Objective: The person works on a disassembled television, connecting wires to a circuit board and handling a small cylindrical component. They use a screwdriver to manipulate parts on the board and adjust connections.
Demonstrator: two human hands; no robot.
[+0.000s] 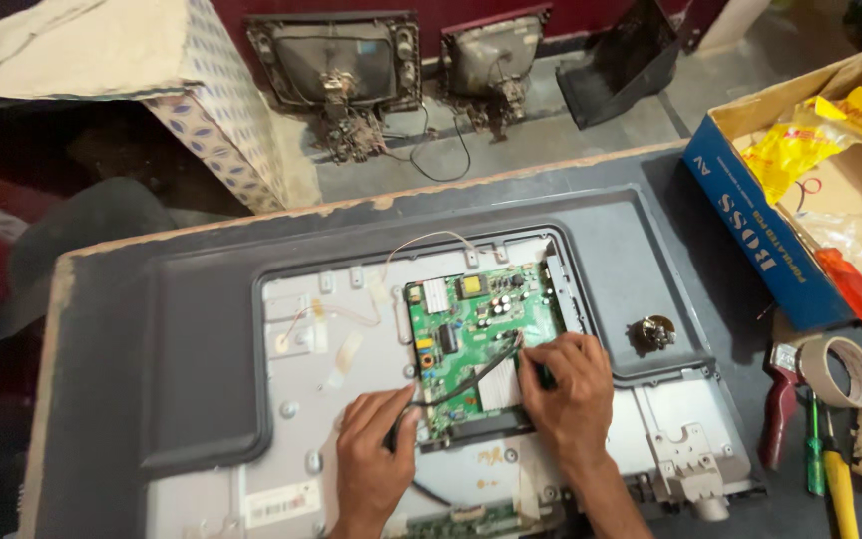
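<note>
A flat television lies face down with its back cover off, baring a metal panel [331,329]. A green circuit board [471,319] is mounted in the middle of it. My left hand [376,449] rests on the panel at the board's lower left corner and grips a black cable [466,384] that runs up across the board. My right hand [571,384] sits over the board's lower right part, fingers closed on a small dark green-handled tool whose tip I cannot see. Thin wires [421,245] loop from the board's top edge.
A blue cardboard box [750,225] with yellow packets stands at right. Beside it lie a red-handled screwdriver [855,289], a tape roll [835,369], red pliers [778,409] and yellow and green tools [830,469]. Two old tube sets [336,65] stand on the floor behind the table.
</note>
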